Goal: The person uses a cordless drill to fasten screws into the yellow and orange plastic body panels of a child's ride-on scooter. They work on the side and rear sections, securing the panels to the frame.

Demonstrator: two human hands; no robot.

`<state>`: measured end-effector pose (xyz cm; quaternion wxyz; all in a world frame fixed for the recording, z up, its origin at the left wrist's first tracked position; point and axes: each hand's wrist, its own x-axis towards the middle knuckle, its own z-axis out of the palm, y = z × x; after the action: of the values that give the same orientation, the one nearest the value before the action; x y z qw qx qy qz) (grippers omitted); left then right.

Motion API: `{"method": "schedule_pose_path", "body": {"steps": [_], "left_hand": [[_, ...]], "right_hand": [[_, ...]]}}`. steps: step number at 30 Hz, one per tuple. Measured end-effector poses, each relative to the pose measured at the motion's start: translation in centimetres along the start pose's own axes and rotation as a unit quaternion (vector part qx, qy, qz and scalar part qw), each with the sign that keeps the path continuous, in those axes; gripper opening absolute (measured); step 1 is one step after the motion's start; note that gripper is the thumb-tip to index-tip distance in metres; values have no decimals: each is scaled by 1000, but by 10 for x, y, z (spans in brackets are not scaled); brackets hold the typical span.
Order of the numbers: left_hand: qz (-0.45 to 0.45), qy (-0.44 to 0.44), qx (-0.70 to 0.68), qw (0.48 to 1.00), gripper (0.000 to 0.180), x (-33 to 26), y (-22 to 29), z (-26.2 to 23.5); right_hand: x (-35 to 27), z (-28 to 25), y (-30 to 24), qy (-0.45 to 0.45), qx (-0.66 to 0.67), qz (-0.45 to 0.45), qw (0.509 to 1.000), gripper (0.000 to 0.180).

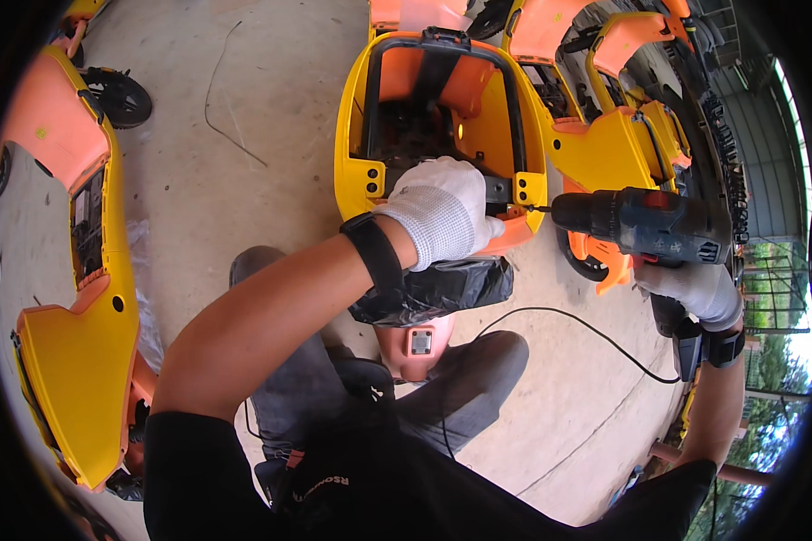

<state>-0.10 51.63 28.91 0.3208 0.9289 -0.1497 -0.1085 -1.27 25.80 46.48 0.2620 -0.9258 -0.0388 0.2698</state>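
Note:
A yellow-and-orange scooter body [347, 135] stands in front of me, with a black-rimmed opening facing up. My left hand [438, 207], in a white knit glove, is closed at the near edge of this opening. Its fingertips and whatever they grip are hidden. In my right hand [699, 293], also gloved, is a dark power drill [668, 225] held sideways, its thin bit pointing left. The bit's tip reaches the yellow corner tab [530, 188] with dark holes, at the opening's right; contact is unclear. Below my left hand bulges a black plastic wrapping [460, 293].
Another yellow-and-orange scooter body [81, 361] stands at the left, and several more [622, 144] crowd the far right. A black cable [595, 326] loops over the concrete floor [271, 153] near my right arm. A thin wire [209, 90] lies at the far left.

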Motion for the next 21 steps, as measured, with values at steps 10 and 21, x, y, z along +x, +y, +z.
{"method": "schedule_pose_path", "body": {"steps": [10,21], "left_hand": [[7,28,-19,999,51,1,-4,7],[-4,7,-15,1000,52,1,-4,4]], "right_hand": [[20,-2,-20,-26,-27,-25,999,61],[32,-9,-24,-44,-94,-29,994,47]]}}
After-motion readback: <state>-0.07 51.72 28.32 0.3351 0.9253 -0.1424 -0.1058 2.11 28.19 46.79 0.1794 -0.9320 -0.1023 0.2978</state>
